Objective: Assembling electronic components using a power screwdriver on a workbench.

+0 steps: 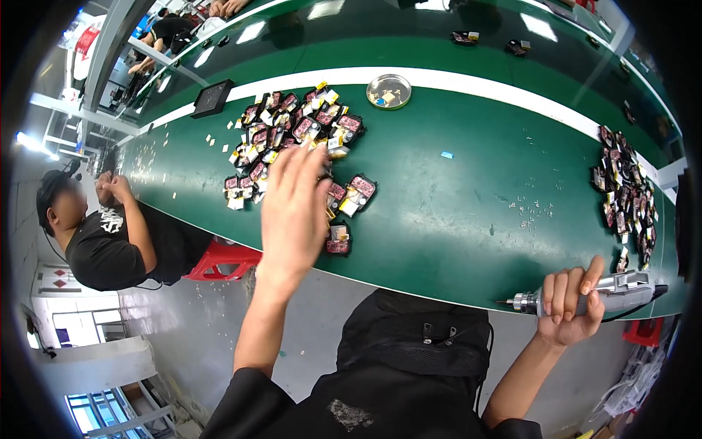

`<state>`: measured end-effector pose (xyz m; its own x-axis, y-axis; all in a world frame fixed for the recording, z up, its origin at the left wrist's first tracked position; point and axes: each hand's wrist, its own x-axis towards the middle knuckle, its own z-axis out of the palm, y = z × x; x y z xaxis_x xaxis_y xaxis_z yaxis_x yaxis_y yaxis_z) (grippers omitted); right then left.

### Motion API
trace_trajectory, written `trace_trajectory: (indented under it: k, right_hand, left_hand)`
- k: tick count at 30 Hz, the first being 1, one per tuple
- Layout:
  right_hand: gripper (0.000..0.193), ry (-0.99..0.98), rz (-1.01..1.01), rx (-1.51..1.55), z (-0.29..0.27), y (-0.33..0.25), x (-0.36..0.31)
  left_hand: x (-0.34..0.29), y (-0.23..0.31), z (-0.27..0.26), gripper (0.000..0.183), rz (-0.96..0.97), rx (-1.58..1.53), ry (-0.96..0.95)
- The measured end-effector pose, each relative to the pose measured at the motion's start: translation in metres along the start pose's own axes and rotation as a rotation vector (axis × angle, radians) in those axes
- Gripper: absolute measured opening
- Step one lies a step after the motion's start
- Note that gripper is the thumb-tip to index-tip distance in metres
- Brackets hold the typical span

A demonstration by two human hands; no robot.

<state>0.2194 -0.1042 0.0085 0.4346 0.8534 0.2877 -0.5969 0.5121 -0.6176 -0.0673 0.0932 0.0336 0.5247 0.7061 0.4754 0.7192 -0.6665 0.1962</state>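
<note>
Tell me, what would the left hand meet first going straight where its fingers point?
Likely the pile of black-cased circuit units beyond the left hand; its height above them is unclear.

No text can be clearly read. White lettering (pixel 111 219), too blurred to be made out, is borne by the black short-sleeved shirt (pixel 104 261) worn at the near edge of the long green work surface (pixel 431 212), toward its left end. A small red-and-white sign (pixel 86 40) is left illegible beyond its far left corner.
</note>
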Motion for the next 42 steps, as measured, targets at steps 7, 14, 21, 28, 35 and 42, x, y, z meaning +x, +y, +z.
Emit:
trace_trajectory:
  k: [7, 14, 21, 28, 35, 42]
  right_hand:
    - [0.011, 0.194, 0.054, 0.176, -0.003, 0.027, -0.013]
    - [0.010, 0.189, 0.037, 0.171, -0.008, 0.024, -0.016]
    - [0.010, 0.147, 0.039, 0.197, -0.014, 0.021, -0.017]
    - [0.011, 0.119, 0.046, 0.186, -0.015, 0.019, -0.019]
    - [0.007, 0.105, 0.046, 0.210, -0.017, 0.020, -0.019]
    - [0.011, 0.139, 0.045, 0.185, -0.014, 0.021, -0.018]
  left_hand:
    - [0.015, 0.049, 0.027, 0.033, 0.173, -0.087, -0.080]
    - [0.038, 0.129, 0.090, 0.023, 0.416, -0.311, -0.178]
    - [0.049, 0.141, 0.096, 0.010, 0.576, -0.136, -0.170]
    - [0.051, 0.137, 0.105, 0.016, 0.557, -0.204, -0.118]
    - [0.051, 0.133, 0.103, 0.014, 0.558, -0.105, -0.174]
    - [0.059, 0.134, 0.091, 0.013, 0.609, -0.044, -0.246]
